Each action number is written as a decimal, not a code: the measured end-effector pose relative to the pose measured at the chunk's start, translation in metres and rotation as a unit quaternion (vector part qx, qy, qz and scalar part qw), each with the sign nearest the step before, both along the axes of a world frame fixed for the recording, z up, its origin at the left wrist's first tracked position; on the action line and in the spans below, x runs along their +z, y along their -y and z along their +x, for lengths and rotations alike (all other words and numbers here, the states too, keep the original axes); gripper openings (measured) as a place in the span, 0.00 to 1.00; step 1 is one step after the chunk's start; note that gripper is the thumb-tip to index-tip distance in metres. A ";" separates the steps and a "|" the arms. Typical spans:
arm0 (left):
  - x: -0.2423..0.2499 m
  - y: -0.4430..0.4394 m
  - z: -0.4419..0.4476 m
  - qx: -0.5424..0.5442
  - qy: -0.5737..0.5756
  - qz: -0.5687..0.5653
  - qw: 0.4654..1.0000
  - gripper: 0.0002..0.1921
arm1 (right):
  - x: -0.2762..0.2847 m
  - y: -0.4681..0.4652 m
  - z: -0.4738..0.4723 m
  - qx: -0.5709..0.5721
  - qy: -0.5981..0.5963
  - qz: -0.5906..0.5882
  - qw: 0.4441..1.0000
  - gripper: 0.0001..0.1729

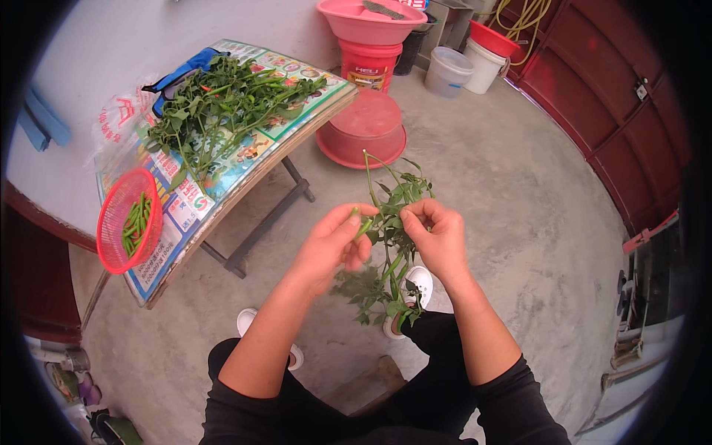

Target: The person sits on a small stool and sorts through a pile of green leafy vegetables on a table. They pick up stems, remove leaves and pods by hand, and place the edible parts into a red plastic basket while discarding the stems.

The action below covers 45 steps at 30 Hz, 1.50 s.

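Between my two hands hangs a leafy green chili pepper branch, with its cut stem end up and several green pods among the lower leaves. My left hand has its fingers curled around loose green chili peppers; its fingertips meet the branch's stem. On the other side, my right hand pinches the branch's foliage between thumb and forefinger. Leaves partly hide what is in those fingertips. A red plastic basket at the low table's left end holds several picked green chilies.
More pepper branches lie heaped on the low folding table, beside a blue cloth item and a clear plastic bag. An upturned red basin, a red bucket and pale buckets stand beyond. White clogs are below.
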<state>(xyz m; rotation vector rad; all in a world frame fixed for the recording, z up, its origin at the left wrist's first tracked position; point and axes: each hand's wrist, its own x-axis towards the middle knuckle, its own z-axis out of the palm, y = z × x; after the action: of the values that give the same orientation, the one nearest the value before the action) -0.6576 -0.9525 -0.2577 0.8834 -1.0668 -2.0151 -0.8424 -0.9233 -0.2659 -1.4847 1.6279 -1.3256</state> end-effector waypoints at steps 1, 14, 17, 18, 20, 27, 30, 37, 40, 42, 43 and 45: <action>0.004 -0.001 -0.001 0.007 -0.025 0.018 1.000 0.14 | -0.001 0.001 -0.004 -0.004 0.024 0.003 1.000 0.07; -0.015 -0.014 -0.016 -0.071 0.272 -0.269 0.921 0.13 | 0.009 0.000 -0.007 -0.028 0.162 0.054 0.985 0.07; -0.025 -0.016 -0.015 -0.023 0.290 -0.354 0.889 0.13 | 0.010 0.001 -0.007 -0.004 0.160 0.055 0.985 0.07; -0.028 -0.015 -0.014 -0.006 0.284 -0.357 0.890 0.13 | 0.011 0.000 -0.008 0.017 0.152 0.062 0.986 0.06; -0.033 -0.013 -0.012 0.027 0.272 -0.362 0.891 0.12 | 0.011 -0.001 -0.009 0.059 0.136 0.074 0.986 0.06; -0.024 -0.009 -0.005 -0.022 0.283 -0.293 0.913 0.10 | 0.013 -0.005 -0.007 0.166 -0.075 0.069 0.981 0.10; -0.026 -0.008 -0.003 -0.027 0.255 -0.287 0.923 0.10 | 0.011 -0.006 -0.007 0.169 -0.064 0.056 0.982 0.13; -0.016 -0.004 -0.003 -0.060 0.104 -0.061 0.991 0.14 | 0.019 -0.008 -0.005 0.169 -0.131 0.030 0.976 0.10; -0.011 -0.005 -0.003 -0.061 0.077 0.010 0.995 0.14 | 0.013 -0.008 -0.004 0.159 -0.149 0.011 0.976 0.09; -0.010 -0.005 -0.001 -0.059 0.059 0.030 0.996 0.14 | 0.014 -0.008 -0.002 0.163 -0.150 0.004 0.975 0.09; -0.010 -0.005 0.001 -0.060 0.053 0.036 0.996 0.14 | 0.014 -0.008 -0.001 0.165 -0.150 0.000 0.975 0.09; -0.009 -0.005 0.002 -0.061 0.044 0.046 0.996 0.14 | 0.014 -0.007 -0.001 0.166 -0.156 -0.018 0.974 0.08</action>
<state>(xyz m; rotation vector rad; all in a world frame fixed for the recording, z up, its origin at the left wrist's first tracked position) -0.6554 -0.9478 -0.2672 0.9837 -1.1080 -2.1585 -0.8433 -0.9160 -0.2522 -1.9653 1.4537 -0.9781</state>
